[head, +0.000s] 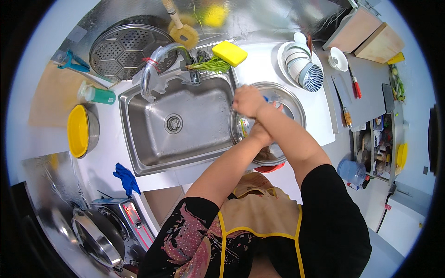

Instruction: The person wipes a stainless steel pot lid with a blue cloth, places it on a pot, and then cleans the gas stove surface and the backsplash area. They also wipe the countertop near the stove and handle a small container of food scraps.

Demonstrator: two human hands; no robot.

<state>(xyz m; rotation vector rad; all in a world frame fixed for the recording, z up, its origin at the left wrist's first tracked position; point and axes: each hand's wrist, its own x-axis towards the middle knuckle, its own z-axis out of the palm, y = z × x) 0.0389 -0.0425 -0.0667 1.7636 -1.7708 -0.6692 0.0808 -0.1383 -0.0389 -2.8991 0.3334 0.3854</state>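
My forearms cross over a round stainless-steel basin or lid (301, 116) beside the sink. My right hand (248, 100) is curled above its left rim, close to the sink's right edge. Under my right forearm lies my left hand (262, 135), partly hidden, with fingertips showing beyond that arm. Whether either hand holds something cannot be made out. A printed sticker (244, 127) is on the round steel piece near my left hand. To the left is the stainless-steel sink (205, 118), with a faucet (148, 78) wrapped in clear plastic.
A yellow sponge (229, 54) and green stems (212, 65) sit behind the sink. Bowls (299, 67) are stacked at the right. Beyond them lie a wood-handled knife (347, 117) and a red-handled knife (356, 88). Blue gloves (127, 179) lie at the counter's left front.
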